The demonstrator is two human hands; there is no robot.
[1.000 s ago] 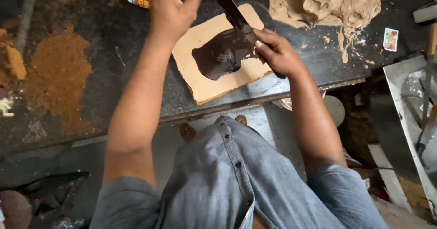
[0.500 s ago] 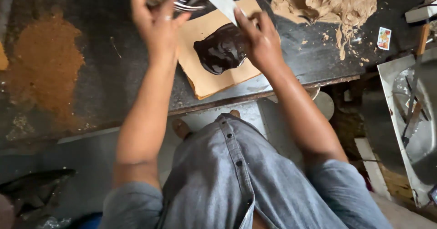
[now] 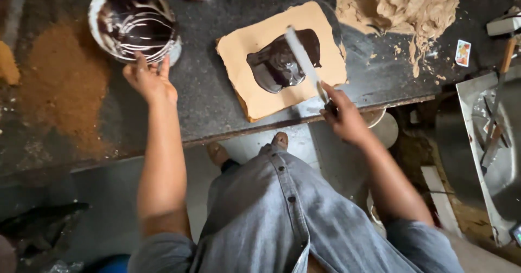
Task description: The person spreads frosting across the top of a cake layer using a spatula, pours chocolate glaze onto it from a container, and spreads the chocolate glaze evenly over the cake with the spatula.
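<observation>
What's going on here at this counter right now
A person stands at a dark counter spreading glossy dark chocolate over a flat tan cake layer. The right hand holds a long flat spatula with its blade lying across the chocolate. The left hand touches the rim of a chocolate-smeared bowl. A heap of pale crumbly cake sits beyond the layer.

Beyond the left hand (image 3: 149, 80), a white bowl (image 3: 134, 22) is streaked glossy dark brown. Past the right hand (image 3: 343, 117), a tan square slab (image 3: 255, 83) carries a shiny near-black pool (image 3: 277, 67) and a pale blade (image 3: 305, 61). The table (image 3: 201, 94) is dark grey.
</observation>
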